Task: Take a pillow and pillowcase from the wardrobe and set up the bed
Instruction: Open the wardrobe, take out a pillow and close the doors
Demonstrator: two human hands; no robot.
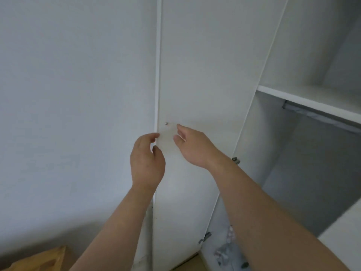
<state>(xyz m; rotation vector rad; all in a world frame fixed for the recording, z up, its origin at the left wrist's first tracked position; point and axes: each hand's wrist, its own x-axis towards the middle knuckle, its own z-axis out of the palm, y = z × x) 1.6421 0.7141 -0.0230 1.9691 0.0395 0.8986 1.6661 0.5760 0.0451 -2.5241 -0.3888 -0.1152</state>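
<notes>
Soft, dim, bluish daylight fills the frame, leaving the white wardrobe door (195, 75) and wall (78, 75) flat grey without glare. The open wardrobe interior (304, 173) falls into deeper shadow. Wide-angle distortion bends the door's edges, and detail is slightly soft throughout.

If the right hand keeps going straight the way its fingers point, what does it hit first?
Probably the open wardrobe door: the right hand points up-left at its inner face, near the small metal stud. Depth is unclear, so the fingertips may already touch it.
</notes>
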